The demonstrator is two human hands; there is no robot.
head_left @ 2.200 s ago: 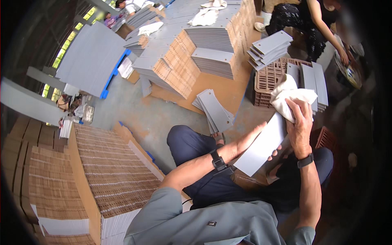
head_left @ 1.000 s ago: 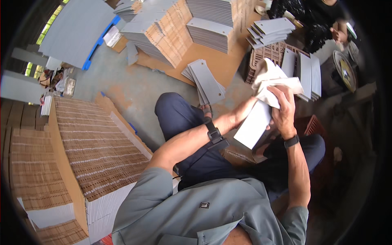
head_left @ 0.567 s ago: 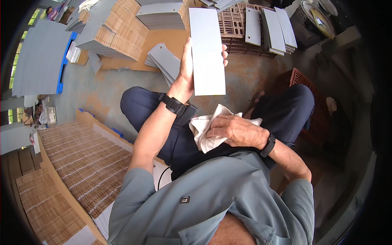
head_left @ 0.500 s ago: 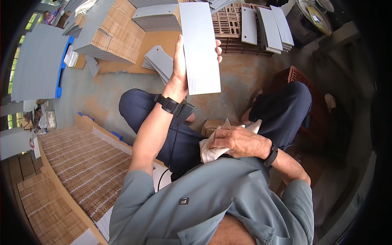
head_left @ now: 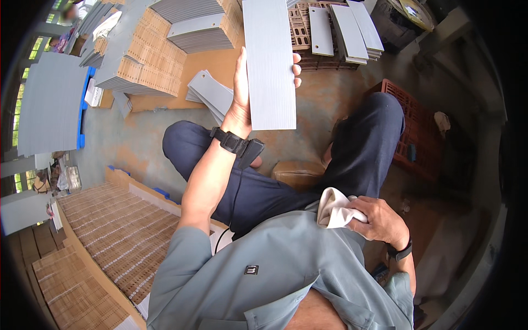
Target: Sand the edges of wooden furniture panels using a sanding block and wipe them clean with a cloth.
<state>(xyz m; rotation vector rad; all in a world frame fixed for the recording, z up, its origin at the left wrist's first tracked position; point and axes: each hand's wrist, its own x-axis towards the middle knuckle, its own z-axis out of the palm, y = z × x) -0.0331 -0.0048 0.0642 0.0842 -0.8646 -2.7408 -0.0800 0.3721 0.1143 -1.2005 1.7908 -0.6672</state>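
My left hand point(head_left: 240, 104) grips a long flat grey board point(head_left: 269, 71) from beneath, its thumb along the left edge and fingertips curling round the right edge. The board is held up in front of me, its far end cut off by the top of the picture. Down by my right hip, my right hand point(head_left: 379, 217) is closed on a bunched white cloth point(head_left: 336, 209). The cloth lies against my shirt and is well apart from the board.
Stacks of grey boards point(head_left: 192, 25) stand at the far left, with loose ones point(head_left: 212, 91) fanned beside them. More boards point(head_left: 349, 33) rest on a brown plastic crate point(head_left: 300, 33). A red crate point(head_left: 407, 99) is at right, a cardboard box point(head_left: 297, 171) between my feet, stacked slats point(head_left: 115, 225) at near left.
My right hand has moved right and toward my body with the cloth, away from my lap. The left hand still holds the board up in nearly the same place.
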